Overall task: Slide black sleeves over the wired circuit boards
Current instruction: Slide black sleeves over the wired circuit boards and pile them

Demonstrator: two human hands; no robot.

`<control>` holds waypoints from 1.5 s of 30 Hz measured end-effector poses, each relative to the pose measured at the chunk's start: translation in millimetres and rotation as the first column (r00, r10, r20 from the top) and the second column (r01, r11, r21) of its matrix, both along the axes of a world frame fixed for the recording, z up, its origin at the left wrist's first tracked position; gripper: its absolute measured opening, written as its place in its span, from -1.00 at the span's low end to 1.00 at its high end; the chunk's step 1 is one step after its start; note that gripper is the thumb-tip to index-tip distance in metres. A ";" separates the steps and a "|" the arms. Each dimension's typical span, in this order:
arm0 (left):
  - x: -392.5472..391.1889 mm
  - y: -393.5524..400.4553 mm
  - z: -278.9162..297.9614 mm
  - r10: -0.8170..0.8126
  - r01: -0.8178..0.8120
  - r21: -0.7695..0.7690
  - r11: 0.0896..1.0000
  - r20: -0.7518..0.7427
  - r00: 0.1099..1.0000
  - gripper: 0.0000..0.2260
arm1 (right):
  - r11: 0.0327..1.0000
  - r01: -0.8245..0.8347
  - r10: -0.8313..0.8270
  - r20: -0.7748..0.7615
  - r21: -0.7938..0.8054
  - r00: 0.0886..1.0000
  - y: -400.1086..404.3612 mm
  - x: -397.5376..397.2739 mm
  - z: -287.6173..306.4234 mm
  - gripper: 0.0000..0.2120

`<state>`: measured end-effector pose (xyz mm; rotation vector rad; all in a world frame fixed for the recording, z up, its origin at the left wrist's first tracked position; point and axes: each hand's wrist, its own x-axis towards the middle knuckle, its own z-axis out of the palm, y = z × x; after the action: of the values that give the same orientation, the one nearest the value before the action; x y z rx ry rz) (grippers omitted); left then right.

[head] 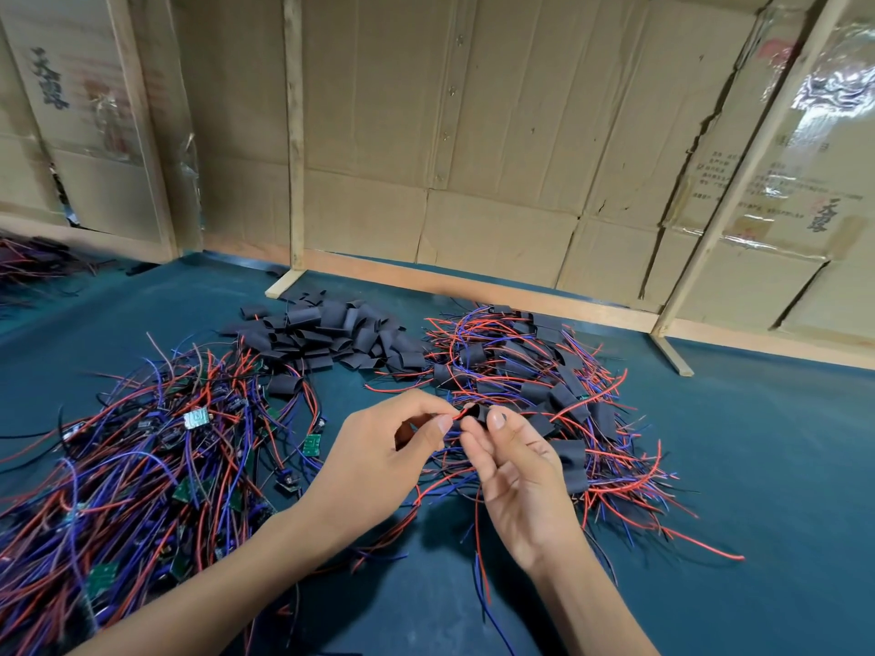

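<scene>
My left hand (379, 459) and my right hand (513, 471) meet above the green table. My right thumb and forefinger pinch a black sleeve (478, 412). My left fingertips pinch the red and blue wires (457, 414) at the sleeve's left end. More of these wires hang down between my wrists (478, 551). The board itself is hidden by the sleeve and my fingers. A pile of bare wired circuit boards (156, 461) lies at the left. Loose black sleeves (331, 331) are heaped behind my hands. Sleeved boards (540, 381) lie in a pile at the right.
A cardboard and wood partition (473, 158) stands across the back of the green table (757, 466). Its wooden feet (672, 355) stick out onto the table. Another bundle of wires (28, 265) lies at the far left edge.
</scene>
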<state>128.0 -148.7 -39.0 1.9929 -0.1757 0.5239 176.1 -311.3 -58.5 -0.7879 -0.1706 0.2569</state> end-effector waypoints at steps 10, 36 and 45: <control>0.5 -3.6 -4.9 -0.003 0.003 -0.079 0.997 -0.010 1.000 -0.88 | 1.000 0.005 -0.005 -0.031 -0.011 1.000 -0.6 0.5 2.3 -0.91; -10.8 40.4 15.5 0.002 0.215 0.531 0.820 -0.378 0.926 -0.72 | 0.973 0.204 -0.182 0.182 -0.112 0.966 -10.3 7.7 6.1 -0.85; -6.7 44.0 9.1 -0.020 0.100 0.382 0.919 -0.209 0.978 -0.86 | 0.975 0.194 -0.166 0.223 -0.111 0.961 -15.2 11.0 8.2 -0.80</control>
<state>121.3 -104.8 -29.9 2.4081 -0.2293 0.2548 187.1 -326.5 -50.4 -0.9565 -0.2834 0.0100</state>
